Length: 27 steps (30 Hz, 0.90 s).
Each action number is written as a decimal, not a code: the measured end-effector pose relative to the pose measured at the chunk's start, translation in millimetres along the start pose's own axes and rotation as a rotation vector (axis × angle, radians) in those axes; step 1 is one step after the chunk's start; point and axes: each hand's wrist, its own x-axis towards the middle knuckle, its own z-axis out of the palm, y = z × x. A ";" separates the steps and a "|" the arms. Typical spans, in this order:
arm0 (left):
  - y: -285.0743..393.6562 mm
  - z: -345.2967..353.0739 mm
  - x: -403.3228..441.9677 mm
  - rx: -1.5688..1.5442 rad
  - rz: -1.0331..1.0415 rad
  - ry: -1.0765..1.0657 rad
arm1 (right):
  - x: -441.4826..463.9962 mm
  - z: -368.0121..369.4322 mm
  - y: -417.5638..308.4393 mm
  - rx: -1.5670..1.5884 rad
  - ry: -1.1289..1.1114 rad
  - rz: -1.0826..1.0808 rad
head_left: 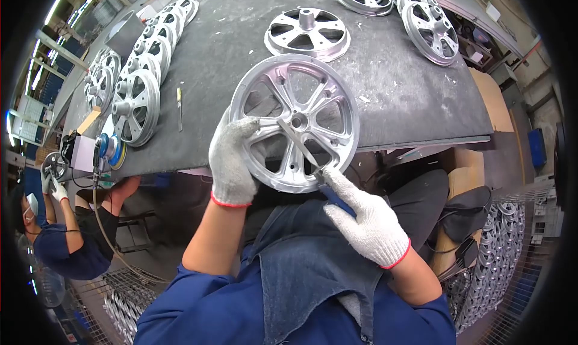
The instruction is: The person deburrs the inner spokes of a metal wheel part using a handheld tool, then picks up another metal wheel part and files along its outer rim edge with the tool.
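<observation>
A silver metal wheel with several spokes is held up over the table's front edge, its face toward me. My left hand, in a white knit glove with a red cuff, grips the wheel's left side. In my right hand, gloved the same way, is a knife-like tool with a blue handle. Its narrow metal blade lies across the lower spokes, with the tip near the hub. Part of the handle is hidden by my right fingers.
More wheels stand in rows on the dark table at left and right; one wheel lies behind mine. A thin tool and a blue sander are at left. A seated co-worker is at far left; wire baskets flank me.
</observation>
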 end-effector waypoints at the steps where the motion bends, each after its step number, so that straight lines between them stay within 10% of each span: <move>1: -5.4 0.0 -5.5 0.000 0.027 0.003 | -0.8 0.7 -2.4 0.099 -0.034 0.036; 18: -21.8 21.6 -51.3 0.050 0.113 0.167 | -8.5 -19.9 -15.8 0.203 -0.172 0.053; 20: 6.6 21.0 -29.5 0.013 0.118 -0.116 | -9.3 -22.5 -16.1 0.197 -0.125 0.060; 23: 32.8 13.9 8.6 0.105 0.101 0.159 | -12.2 -16.6 -6.8 0.154 -0.091 0.034; 25: 44.4 -43.5 41.3 0.405 -0.257 -0.101 | -12.5 -9.5 -5.1 0.017 -0.089 0.037; 27: 43.7 -19.2 38.7 0.437 -0.191 -0.011 | -17.3 -4.0 -11.0 -0.229 -0.072 0.021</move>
